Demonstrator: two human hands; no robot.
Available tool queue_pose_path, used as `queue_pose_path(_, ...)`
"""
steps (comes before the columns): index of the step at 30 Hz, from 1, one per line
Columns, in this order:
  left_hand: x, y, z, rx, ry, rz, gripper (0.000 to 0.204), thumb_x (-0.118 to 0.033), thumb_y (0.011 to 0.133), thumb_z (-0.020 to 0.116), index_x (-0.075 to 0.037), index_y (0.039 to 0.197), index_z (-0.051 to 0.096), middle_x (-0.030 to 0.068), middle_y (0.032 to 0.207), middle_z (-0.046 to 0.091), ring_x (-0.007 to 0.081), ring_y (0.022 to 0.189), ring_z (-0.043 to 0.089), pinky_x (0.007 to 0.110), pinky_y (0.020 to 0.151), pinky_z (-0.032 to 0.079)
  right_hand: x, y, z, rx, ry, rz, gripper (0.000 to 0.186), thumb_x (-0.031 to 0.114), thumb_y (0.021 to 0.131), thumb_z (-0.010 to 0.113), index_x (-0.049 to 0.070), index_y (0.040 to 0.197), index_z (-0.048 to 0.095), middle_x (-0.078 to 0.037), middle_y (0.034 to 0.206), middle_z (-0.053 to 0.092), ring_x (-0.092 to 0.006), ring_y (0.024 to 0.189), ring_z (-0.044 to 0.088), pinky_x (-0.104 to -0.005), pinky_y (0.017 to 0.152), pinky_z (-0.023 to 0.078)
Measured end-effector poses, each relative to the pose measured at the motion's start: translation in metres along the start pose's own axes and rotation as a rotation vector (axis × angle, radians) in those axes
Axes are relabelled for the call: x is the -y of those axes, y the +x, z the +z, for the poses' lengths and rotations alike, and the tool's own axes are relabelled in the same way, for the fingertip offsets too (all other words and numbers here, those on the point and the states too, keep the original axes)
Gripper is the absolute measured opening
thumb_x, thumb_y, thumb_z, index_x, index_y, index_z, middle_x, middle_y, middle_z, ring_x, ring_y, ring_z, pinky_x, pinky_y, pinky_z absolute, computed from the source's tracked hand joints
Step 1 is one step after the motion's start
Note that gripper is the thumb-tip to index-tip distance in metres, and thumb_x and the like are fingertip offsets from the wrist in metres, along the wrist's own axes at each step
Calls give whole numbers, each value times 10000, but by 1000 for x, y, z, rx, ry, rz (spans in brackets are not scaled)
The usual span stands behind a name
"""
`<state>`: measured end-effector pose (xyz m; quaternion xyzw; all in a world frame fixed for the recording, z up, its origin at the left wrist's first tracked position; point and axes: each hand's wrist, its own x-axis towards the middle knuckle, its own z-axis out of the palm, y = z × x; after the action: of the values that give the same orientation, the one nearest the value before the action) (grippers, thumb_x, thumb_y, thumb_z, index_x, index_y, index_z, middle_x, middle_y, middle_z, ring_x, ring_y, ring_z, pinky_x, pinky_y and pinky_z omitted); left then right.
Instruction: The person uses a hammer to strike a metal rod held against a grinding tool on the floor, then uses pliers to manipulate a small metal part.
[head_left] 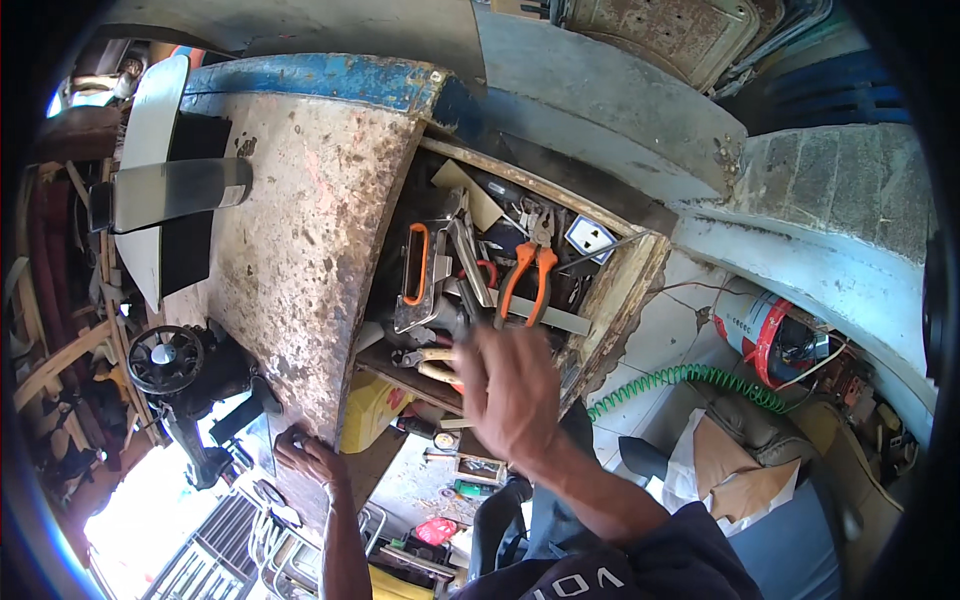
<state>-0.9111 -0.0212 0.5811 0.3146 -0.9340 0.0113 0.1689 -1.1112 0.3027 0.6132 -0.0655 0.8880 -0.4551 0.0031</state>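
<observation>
My right hand (510,395) is over the front part of an open wooden drawer (622,290). Motion smears its bent fingers, and whether they hold anything is unclear. Just beyond the fingertips lie dark and metal tools. Pliers with orange handles (526,272) rest deeper in the drawer, beside a white socket plate (590,240). To their left is a metal frame tool with an orange grip (416,262). Another tool with yellowish handles (432,364) is partly covered by my right hand. My left hand (308,458) rests with loosely bent fingers on the worn workbench (300,260) near its edge.
A black sewing machine with a handwheel (168,358) stands at the left. Wide strap-like pieces (180,185) lie at the bench's far left. On the right are a coiled green hose (690,378), a red and white cylindrical machine (765,335) and brown sheets (735,470).
</observation>
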Motion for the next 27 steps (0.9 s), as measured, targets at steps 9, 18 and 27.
queue_pose_path(9,-4,1,1,16,23,-7,349,-316,939,440,-40,1089,592,152,1070,563,343,1058,467,513,982,334,-22,57,63,78,-277,-16,568,207,858,758,-31,1346,591,-127,937,667,-257,906,524,-438,793,421)
queue_pose_path(18,1,1,0,7,25,-16,328,-279,912,459,-2,1047,573,183,1029,552,359,1023,469,524,958,350,15,-12,103,310,-62,-51,662,65,840,682,-68,1455,476,-166,970,634,-252,903,550,-397,802,521)
queue_pose_path(27,-1,1,2,1,21,-19,324,-279,911,462,-3,1036,576,178,1034,555,356,1036,471,524,961,350,6,-16,74,466,-77,-17,581,41,855,620,-73,1416,521,-205,1080,669,-304,949,607,-383,848,536)
